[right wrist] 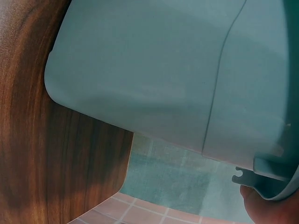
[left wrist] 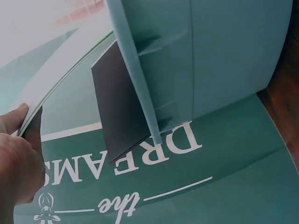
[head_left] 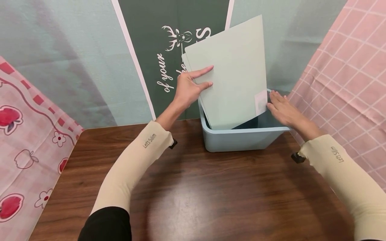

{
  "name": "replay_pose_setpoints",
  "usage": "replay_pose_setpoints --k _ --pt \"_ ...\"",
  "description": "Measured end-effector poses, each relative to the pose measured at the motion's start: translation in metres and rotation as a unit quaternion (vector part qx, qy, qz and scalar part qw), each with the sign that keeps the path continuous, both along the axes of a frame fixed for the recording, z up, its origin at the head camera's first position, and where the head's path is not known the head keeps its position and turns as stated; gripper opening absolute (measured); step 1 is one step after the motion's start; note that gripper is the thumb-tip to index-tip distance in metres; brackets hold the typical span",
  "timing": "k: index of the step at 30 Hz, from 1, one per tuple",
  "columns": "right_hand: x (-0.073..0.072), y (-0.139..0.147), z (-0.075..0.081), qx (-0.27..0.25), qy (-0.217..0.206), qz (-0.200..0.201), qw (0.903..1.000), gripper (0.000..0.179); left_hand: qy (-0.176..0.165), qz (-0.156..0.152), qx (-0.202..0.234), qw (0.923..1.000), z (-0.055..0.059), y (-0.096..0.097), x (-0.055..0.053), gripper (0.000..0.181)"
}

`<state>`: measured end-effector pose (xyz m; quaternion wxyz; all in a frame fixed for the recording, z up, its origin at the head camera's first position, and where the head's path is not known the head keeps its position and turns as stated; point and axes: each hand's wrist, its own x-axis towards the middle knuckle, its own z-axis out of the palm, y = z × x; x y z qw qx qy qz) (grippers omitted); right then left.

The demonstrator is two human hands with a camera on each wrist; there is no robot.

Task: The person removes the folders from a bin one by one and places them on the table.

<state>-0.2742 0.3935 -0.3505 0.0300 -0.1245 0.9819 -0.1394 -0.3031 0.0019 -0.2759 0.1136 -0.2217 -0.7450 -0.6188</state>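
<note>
Pale green folder [head_left: 229, 73] is standing tilted in a blue bin [head_left: 235, 142], lower end down past the rim and most of it sticking up above. It looks like at least two layers, since a second edge peeks out on its left side. There's a whitish label [head_left: 260, 103] near its lower right corner.

Left hand [head_left: 187, 88] is pinching the folder's left edge, with two digits lying flat on the front face and the rest tucked behind, so I can't tell how those lie. Right hand [head_left: 281, 107] is at the bin's right end, fingers pretty straight and close together over the rim, thumb right near the label. Can't tell whether the thumb actually touches the folder.

Bin sits on a brown wood table [head_left: 226, 187], up by the far edge and over toward the far right corner. Left wrist view also shows a dark flat panel [left wrist: 119, 102] poking out past the bin's rim; can't say if it's part of the folder or separate.

Both arms have beige sleeves [head_left: 132, 164] with "Let's Slim" on them. Behind the far edge hangs a green cloth [head_left: 135, 16] with a deer head and white lettering, and pink checked cloth [head_left: 340, 83] runs along the right edge.
</note>
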Motion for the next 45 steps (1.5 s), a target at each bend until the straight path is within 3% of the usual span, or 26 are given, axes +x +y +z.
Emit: replay_pose_setpoints --k 13,22,28,45 --pt "-0.005 -0.004 0.001 0.007 0.01 0.0 0.9999 0.069 0.02 0.022 0.04 0.9988 0.017 -0.025 0.006 0.048" --pt "-0.006 -0.006 -0.002 0.005 0.018 0.0 0.9998 0.068 -0.025 0.019 0.12 0.9923 0.023 -0.04 0.005 0.051" --pt "-0.008 -0.007 -0.003 0.005 0.033 0.006 0.9994 0.066 -0.03 0.008 0.175 0.984 0.029 -0.047 0.006 0.053" --pt "-0.005 -0.003 -0.004 0.0 0.029 -0.003 0.9996 0.068 -0.025 0.014 0.209 0.9774 0.055 -0.068 0.016 0.057"
